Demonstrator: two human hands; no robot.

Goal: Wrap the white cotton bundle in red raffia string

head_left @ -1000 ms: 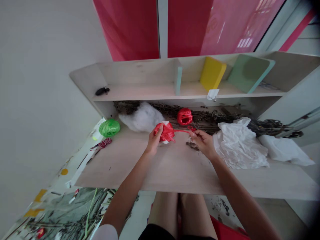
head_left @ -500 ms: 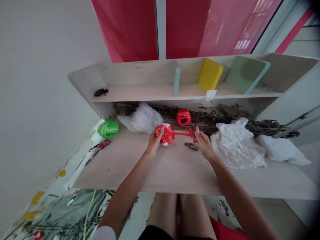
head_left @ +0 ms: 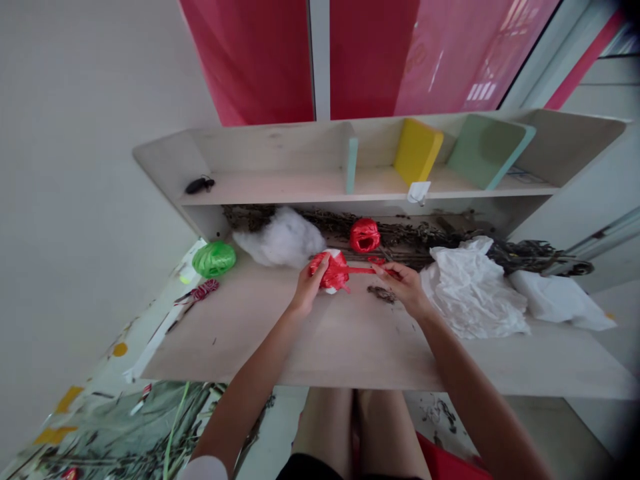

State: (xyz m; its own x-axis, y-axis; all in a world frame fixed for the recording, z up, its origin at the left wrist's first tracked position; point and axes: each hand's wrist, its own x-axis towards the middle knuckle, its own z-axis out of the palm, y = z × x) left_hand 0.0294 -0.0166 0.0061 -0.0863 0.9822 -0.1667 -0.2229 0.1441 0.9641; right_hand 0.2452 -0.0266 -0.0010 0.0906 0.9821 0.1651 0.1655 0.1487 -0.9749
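Note:
My left hand [head_left: 311, 283] is closed around a white bundle wrapped in red plastic ribbon [head_left: 334, 272], held just over the desk. What the white core is, I cannot make out. From the bundle a taut strip of red ribbon [head_left: 361, 271] runs right to my right hand [head_left: 403, 283], whose thumb and fingers pinch it. Behind the hands lies a red ball of plastic twine [head_left: 365, 235] with a hole in its middle. A fluffy heap of white stuffing [head_left: 283, 237] sits behind my left hand. A small dried clump [head_left: 382, 294] lies below my right hand.
On the desk [head_left: 230, 347], a green twine ball [head_left: 214, 259] and a red-and-white yarn bundle [head_left: 204, 289] lie left. Crumpled white sheeting [head_left: 477, 290] is at right. Dried stalks [head_left: 410, 233] stretch along the back under a shelf [head_left: 280, 187] with a yellow divider [head_left: 418, 152].
My right hand has moved a little left toward the bundle, taking the ribbon closer in. My left hand keeps its grip on the wrapped bundle. The view has shifted slightly.

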